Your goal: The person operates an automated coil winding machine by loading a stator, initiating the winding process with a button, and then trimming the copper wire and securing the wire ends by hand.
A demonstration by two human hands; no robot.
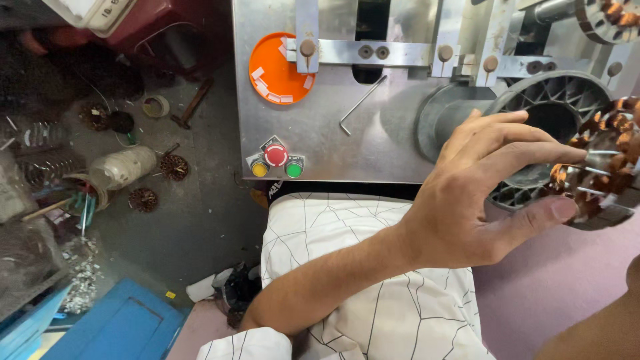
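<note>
Left hand [467, 200] fingers clamp the copper-wound stator [600, 167] by its rim; probably heavy, stiff, with fragile windings. Right fingers: can't tell.

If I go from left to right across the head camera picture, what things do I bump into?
Blue box → white jar lying on the floor → orange disc → bent hex key → left hand → copper-wound ring that its fingers grip.

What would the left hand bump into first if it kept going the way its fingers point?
The left hand already touches the copper-wound motor ring with its fingertips; that ring comes first, probably before the grey ribbed wheel behind it.
</note>
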